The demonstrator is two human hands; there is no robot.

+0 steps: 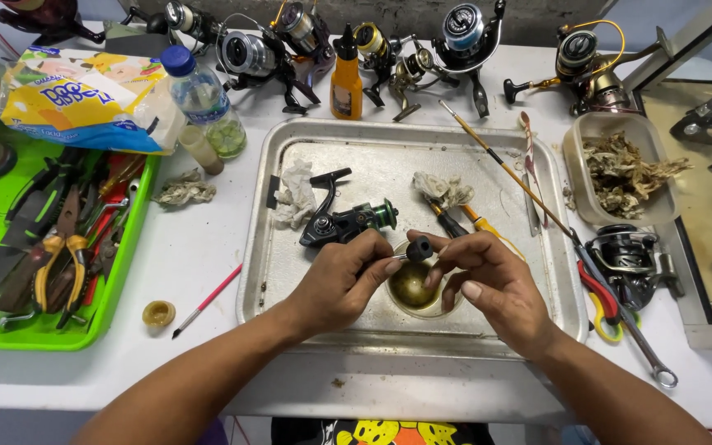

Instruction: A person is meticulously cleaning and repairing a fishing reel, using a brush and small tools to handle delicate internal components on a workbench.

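Note:
My left hand [341, 284] and my right hand [484, 276] meet over a metal tray [290, 247]. Together they pinch a small black knob on a thin metal shaft [418, 248], the knob end by the right fingers. Just below it stands a small round bowl of dark yellow liquid [412, 287]. A black and green fishing reel body [348, 222] lies on the tray just beyond my left hand, apart from it. Two crumpled rags [297, 194] [442, 189] lie farther back on the tray.
A green tray of pliers and tools [51, 247] sits left. A water bottle [203, 99], an orange oil bottle [345, 78] and several reels [249, 53] line the back. A tub of rags [620, 169], another reel [632, 259], scissors and a wrench [640, 350] lie right.

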